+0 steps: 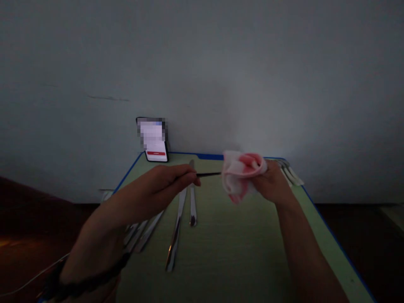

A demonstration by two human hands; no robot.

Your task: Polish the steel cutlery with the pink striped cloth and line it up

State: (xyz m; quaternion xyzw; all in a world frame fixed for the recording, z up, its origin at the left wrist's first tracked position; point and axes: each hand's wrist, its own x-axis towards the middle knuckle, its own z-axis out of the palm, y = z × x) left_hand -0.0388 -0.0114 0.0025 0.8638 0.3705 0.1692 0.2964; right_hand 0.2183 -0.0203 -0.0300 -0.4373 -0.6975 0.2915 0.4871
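My left hand (pixel 176 176) pinches one end of a thin, dark-looking piece of cutlery (pixel 208 174); its exact kind is hidden. The other end runs into a pink and white cloth (pixel 241 174), bunched up in my right hand (pixel 269 181). Both hands are raised over the table. Below my left hand lie a long table knife (pixel 175 235) and a shorter piece of cutlery (pixel 193 210), both shiny metal. Several more knives (pixel 150 233) lie side by side, partly covered by my left forearm.
On the right side of the pale green, blue-edged table (pixel 240 252) lie several pieces of cutlery with pale handles (pixel 292 174). A lit phone (pixel 156 143) leans against the grey wall (pixel 202 75) at the back left. A white cable (pixel 38 275) hangs at the lower left.
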